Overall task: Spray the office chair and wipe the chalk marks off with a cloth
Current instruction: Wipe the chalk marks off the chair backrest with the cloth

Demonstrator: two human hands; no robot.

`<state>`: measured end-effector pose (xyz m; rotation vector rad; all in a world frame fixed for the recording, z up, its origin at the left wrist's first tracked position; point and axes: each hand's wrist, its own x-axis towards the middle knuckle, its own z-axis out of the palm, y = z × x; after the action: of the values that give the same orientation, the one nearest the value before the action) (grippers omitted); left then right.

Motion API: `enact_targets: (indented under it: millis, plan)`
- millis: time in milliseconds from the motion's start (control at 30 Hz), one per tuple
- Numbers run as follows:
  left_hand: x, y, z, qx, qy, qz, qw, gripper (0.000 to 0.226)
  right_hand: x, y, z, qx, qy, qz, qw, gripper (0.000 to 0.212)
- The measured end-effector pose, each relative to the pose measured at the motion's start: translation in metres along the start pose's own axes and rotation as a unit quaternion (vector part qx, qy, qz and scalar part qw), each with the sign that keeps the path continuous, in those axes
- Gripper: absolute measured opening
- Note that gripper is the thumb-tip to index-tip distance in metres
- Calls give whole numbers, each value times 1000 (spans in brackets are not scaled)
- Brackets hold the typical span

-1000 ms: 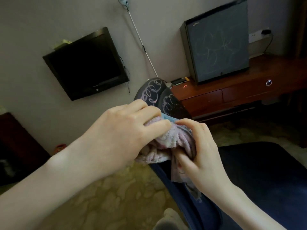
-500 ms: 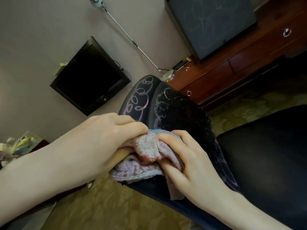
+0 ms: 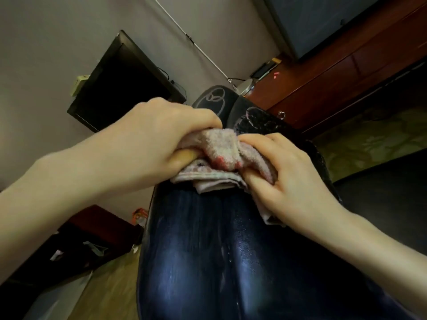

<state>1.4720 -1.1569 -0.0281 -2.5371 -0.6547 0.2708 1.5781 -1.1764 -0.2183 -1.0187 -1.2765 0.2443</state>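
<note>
Room: plain grey-beige wall (image 3: 57, 54), yellowish patterned floor (image 3: 369, 139).

Item 1. Dark blue, glossy padded office chair (image 3: 208, 250), filling the lower centre of the view. Its near surface shows pale streaks and fine droplets. Its far end narrows to a darker padded section.

Item 2. Long reddish-brown wooden cabinet (image 3: 346, 65) against the wall, upper right, with a metal ring pull (image 3: 281, 115) on one drawer front.

Item 3. Black flat screen (image 3: 124, 82) mounted on the wall, beyond the chair's left edge.

Item 4. Left hand (image 3: 159, 139), fingers curled over the left part of the cloth and thumb tucked beneath, clamped on it.

Item 5. Right hand (image 3: 288, 172), fingers dug into the right part of the cloth, likewise clamped on it. The two hands sit close together with a bunch of towelling raised between them.

Item 6. Pale pink, fluffy towelling cloth (image 3: 221, 160), folded and bunched, with a red smudge at its middle. It lies on the chair's padding, across its width, just short of the far section.

Item 7. White looping chalk marks (image 3: 216, 97) on the chair's far end, beyond the cloth and apart from it.

Item 8. Thin white pole (image 3: 196, 45) slanting across the wall.
</note>
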Motion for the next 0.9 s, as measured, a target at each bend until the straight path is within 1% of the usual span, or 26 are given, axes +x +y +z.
enact_targets:
  millis: [33, 133, 233, 333, 433, 767, 900]
  plan:
    - [7, -6, 5, -9, -13, -6, 1000, 36, 9, 6, 3, -1, -2, 9, 1000, 42]
    - [35, -33, 21, 12, -3, -25, 1000, 31, 36, 28, 12, -19, 0, 30, 999, 44]
    - [67, -54, 34, 20, 1, -23, 1000, 35, 63, 54, 19, -37, 7, 34, 999, 47]
    - [96, -71, 48, 7, -4, -29, 1000, 36, 88, 80, 25, -54, 7, 23, 998, 42]
    - [119, -85, 59, -3, 1, -32, 999, 40, 110, 99, 28, -60, 6, 30, 998, 40]
    - [167, -116, 80, 2, 15, -42, 999, 36, 154, 135, 34, -90, 9, 63, 994, 43]
    - [173, -117, 77, 4, 1, -48, 999, 36, 158, 134, 36, -91, 13, 83, 992, 43]
